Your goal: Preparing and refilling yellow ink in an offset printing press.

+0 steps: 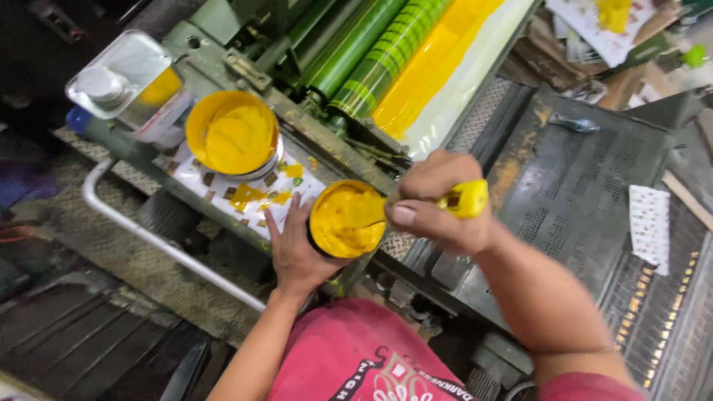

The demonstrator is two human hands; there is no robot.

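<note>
My left hand (297,249) grips the side of a round can (346,219) full of thick yellow ink, holding it against the edge of a printing machine. My right hand (434,204) is closed on the yellow-smeared handle of an ink knife (466,199); its blade dips into the ink in the can. A second, larger open can of yellow ink (232,135) stands to the left on ink-spotted paper (245,194).
Green rollers (371,52) and a yellow-coated roller (434,59) run diagonally above. A metal tin with a cap (122,78) sits at upper left. A white rail (148,238) curves below. A dark perforated metal platform (587,186) lies to the right, with scrap paper (609,30) beyond.
</note>
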